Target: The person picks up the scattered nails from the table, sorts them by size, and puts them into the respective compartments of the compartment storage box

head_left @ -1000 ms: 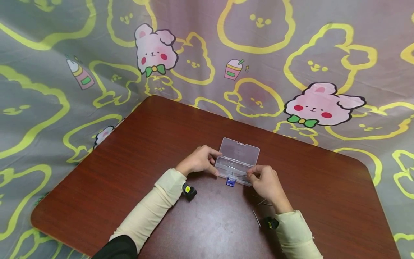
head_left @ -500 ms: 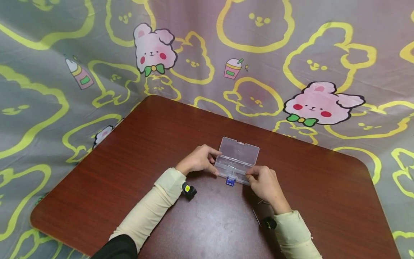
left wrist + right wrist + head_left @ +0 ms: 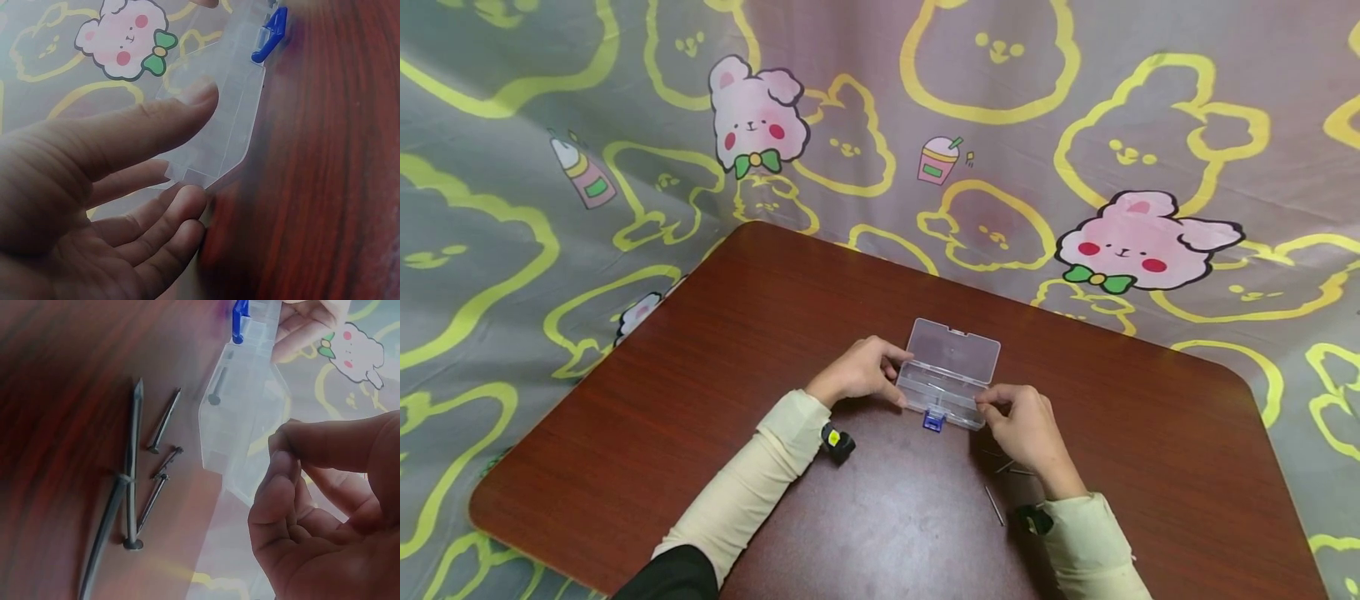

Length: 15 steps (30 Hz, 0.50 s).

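A clear plastic box with a blue latch stands on the table, its lid raised. My left hand holds the box's left end between thumb and fingers. At the right end is my right hand, thumb and fingertips together, with nothing visible between them. Through the wall in the right wrist view, a nail lies inside the box. Several loose nails lie on the table below the right hand, among them a long nail and a short nail.
The brown wooden table has rounded corners. A grey curtain with cartoon prints hangs behind it and along its left side. Black wrist cameras sit at the left and right cuffs.
The right hand held a nail over the box's right compartment, let it go inside, and has drawn back slightly to the right. My left hand has stayed at the box's left end.
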Each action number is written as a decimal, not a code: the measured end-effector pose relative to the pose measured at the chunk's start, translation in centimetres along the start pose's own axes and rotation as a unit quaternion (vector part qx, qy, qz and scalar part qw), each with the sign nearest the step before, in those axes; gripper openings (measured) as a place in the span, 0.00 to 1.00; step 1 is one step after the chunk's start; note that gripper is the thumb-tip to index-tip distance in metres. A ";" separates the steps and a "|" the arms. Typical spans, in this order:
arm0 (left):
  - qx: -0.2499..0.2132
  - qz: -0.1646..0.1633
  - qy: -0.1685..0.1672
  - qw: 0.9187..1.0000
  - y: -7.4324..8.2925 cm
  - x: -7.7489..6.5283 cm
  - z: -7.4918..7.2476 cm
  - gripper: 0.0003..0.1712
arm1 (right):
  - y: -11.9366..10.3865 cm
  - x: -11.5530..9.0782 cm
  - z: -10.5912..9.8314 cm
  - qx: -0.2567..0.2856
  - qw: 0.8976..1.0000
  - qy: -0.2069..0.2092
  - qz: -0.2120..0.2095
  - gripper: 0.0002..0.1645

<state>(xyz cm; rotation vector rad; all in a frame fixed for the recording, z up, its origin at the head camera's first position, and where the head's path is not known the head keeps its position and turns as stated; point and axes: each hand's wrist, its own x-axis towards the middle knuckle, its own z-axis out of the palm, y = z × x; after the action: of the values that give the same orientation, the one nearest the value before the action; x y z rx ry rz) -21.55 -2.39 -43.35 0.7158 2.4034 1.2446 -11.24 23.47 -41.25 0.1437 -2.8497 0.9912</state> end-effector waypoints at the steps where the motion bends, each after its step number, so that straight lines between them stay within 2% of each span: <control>1: 0.000 0.000 0.001 1.000 0.0 0.0 0.0 0.44 | 0.0 0.0 -0.1 0.004 1.000 -0.003 0.003 0.06; 15: -0.004 -0.005 -0.003 1.000 0.1 0.0 0.0 0.44 | 0.8 -0.9 -1.5 0.001 0.999 -0.037 0.012 0.05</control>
<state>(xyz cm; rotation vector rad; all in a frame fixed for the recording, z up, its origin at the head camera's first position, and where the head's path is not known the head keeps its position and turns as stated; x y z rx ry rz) -21.51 -2.33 -43.24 0.7052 2.3925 1.2449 -10.32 25.06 -40.68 0.1487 -2.9242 1.0154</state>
